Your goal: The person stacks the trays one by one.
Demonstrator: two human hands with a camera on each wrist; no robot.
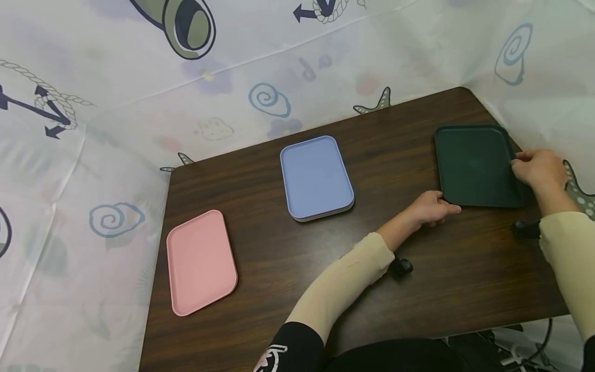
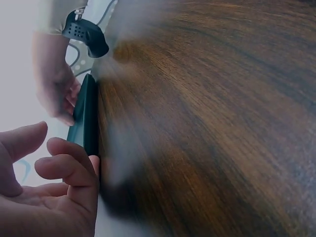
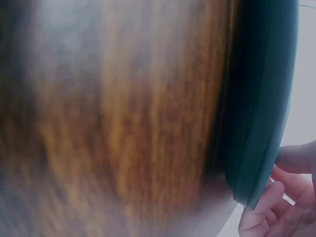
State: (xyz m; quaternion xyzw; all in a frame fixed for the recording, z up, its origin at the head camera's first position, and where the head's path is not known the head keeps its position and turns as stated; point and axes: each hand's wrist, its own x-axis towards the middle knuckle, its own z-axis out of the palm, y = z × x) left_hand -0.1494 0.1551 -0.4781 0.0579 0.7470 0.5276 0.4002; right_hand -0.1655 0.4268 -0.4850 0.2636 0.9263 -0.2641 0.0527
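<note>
A dark green rectangular tray [image 1: 476, 165] is at the right end of the table, between both hands. My right hand [image 1: 543, 168] grips its right rim, thumb above and fingers lower down, as the right wrist view also shows along the tray's edge [image 3: 261, 113]. At the near left corner, my left hand [image 1: 429, 207] touches the rim with its fingertips. In the left wrist view the left thumb stands raised, apart from the tray [image 2: 90, 116], and the fingers are loosely bent. Whether the tray lies flat or is slightly lifted, I cannot tell.
Blue trays [image 1: 318, 178] lie stacked at the back middle of the dark wooden table [image 1: 279, 289]. A pink tray [image 1: 201, 263] lies by the left edge. Patterned white cloth [image 1: 232, 77] hangs behind and at the sides. Cables [image 1: 541, 346] show below the front edge.
</note>
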